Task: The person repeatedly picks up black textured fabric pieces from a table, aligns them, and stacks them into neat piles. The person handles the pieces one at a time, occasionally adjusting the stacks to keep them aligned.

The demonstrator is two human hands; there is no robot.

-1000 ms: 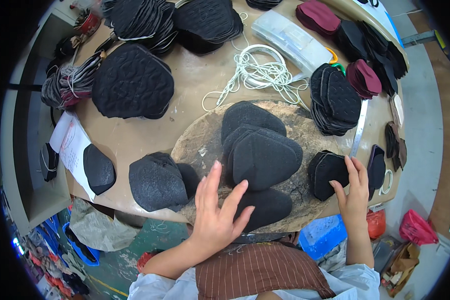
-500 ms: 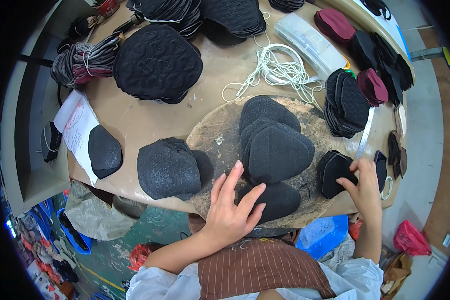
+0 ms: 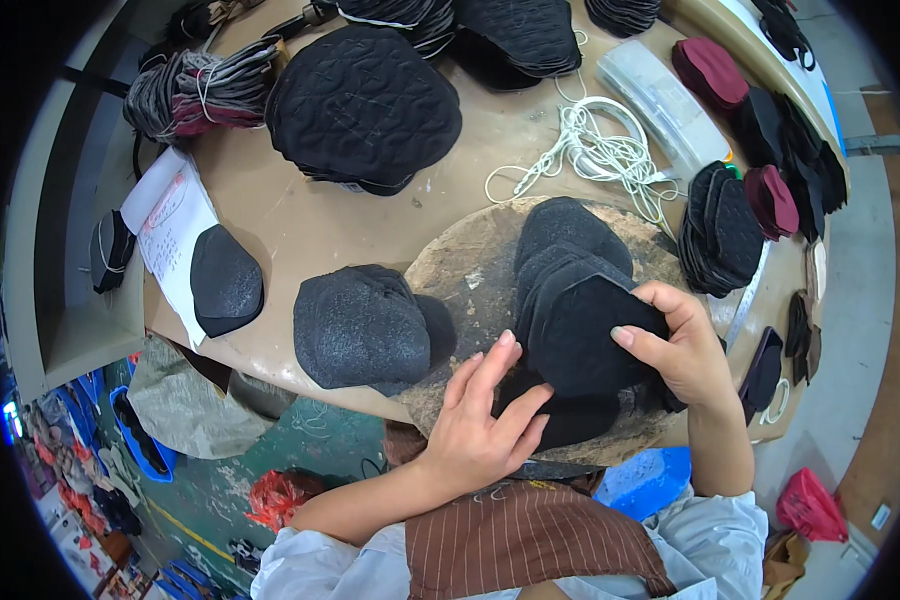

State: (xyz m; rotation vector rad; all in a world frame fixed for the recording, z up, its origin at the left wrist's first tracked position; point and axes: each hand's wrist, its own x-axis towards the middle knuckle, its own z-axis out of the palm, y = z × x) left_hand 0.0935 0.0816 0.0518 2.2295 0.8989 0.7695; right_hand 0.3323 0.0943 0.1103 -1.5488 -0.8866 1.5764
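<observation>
A black rounded fabric piece [image 3: 588, 342] is pinched by its right edge between the thumb and fingers of my right hand [image 3: 695, 355]. It lies over a fanned stack of dark grey fabric pieces [image 3: 568, 228] on a round worn wooden board [image 3: 475, 262]. My left hand [image 3: 482, 432] is open, fingers spread, its fingertips close to the left edge of the held piece. Another dark piece [image 3: 582, 418] shows partly beneath the held one. To the left, a thicker stack of dark grey pieces [image 3: 355, 328] overhangs the board's edge. My right hand mostly hides the small stack beside it.
Behind lie a large stack of quilted black pieces [image 3: 365, 105], tangled white cord [image 3: 598, 145] and a clear plastic box [image 3: 662, 105]. Black quilted pieces [image 3: 720, 230] and maroon pieces [image 3: 772, 202] stand at right. Papers [image 3: 175, 215] and a single dark stack [image 3: 225, 280] sit at left.
My right hand has moved left from the small stack at the board's right, bringing a black fabric piece over the central stack. My left hand stays nearly in place; the view has shifted slightly.
</observation>
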